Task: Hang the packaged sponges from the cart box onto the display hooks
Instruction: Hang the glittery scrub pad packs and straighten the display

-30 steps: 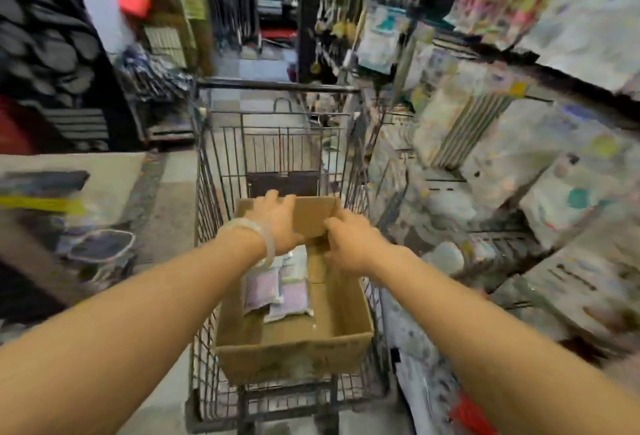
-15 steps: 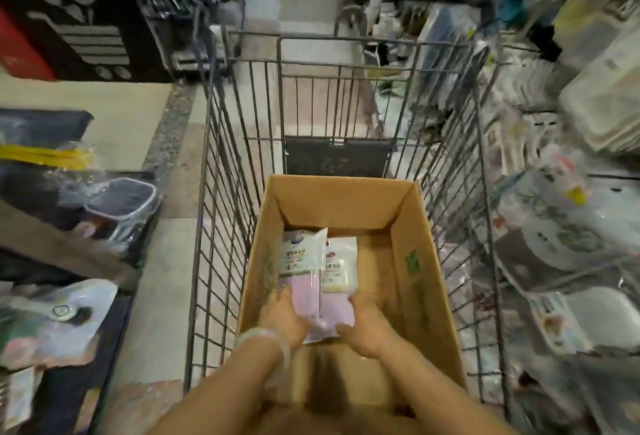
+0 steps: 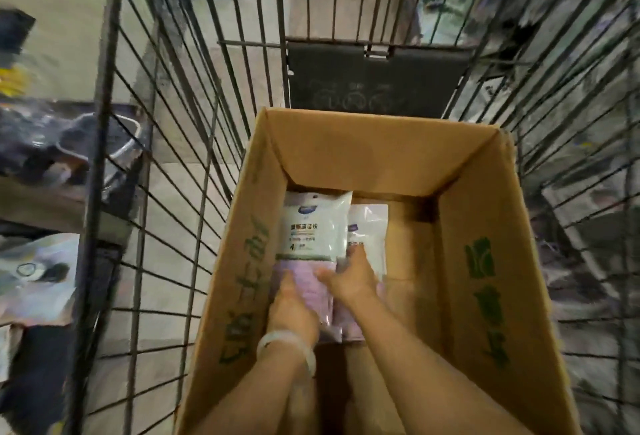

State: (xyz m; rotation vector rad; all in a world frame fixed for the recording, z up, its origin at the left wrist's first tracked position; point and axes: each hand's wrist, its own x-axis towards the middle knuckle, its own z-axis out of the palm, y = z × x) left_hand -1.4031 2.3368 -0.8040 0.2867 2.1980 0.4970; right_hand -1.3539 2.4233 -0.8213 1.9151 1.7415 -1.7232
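An open cardboard box (image 3: 485, 261) with green print sits in a wire shopping cart (image 3: 194, 143). On its floor lie packaged sponges (image 3: 313, 226), white on top and lilac below, with a second pack (image 3: 369, 226) beside them on the right. Both hands reach down into the box. My left hand (image 3: 292, 306), a white band at its wrist, lies on the lilac part of the left pack. My right hand (image 3: 349, 275) presses on the packs where they meet, fingers on the right one. Whether either hand has closed around a pack is unclear. No display hooks show.
The cart's dark plastic flap (image 3: 374, 81) stands just beyond the box. Low shelves with packaged goods and a grey basin (image 3: 100, 147) lie left of the cart. Blurred hanging merchandise (image 3: 588, 192) fills the right side. Pale floor (image 3: 173, 192) shows through the wires.
My hands left the box's far rim and went down inside onto the packs. The view tipped downward and moved closer, so the shelves and hooks dropped out of sight.
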